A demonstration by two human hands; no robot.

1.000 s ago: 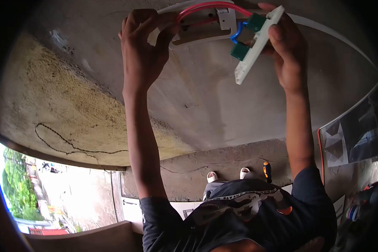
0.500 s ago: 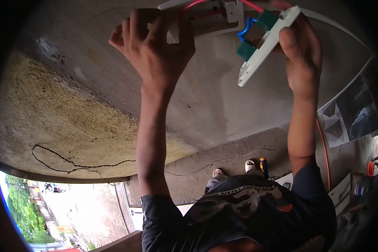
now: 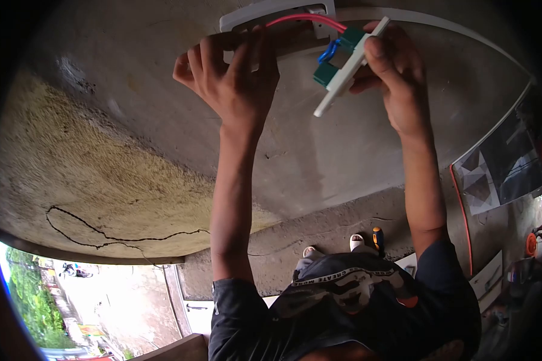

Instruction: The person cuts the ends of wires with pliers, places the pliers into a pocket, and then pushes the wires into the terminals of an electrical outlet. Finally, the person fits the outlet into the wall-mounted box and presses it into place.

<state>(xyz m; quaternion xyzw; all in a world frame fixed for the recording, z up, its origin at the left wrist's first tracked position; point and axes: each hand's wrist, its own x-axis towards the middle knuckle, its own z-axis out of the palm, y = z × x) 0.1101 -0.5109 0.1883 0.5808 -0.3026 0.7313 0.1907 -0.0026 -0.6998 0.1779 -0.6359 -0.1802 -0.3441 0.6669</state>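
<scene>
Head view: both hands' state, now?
Left hand: fingers curled by the curved red wire; grip cannot be told.
Right hand: closed, holding the flat white plastic plate with green blocks.

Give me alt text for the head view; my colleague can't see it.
The person's right hand holds a flat white plate with two green blocks and a blue wire between them. Red wiring arches from the upper block toward the left hand, raised near a white rectangular frame on a grey wall.
</scene>
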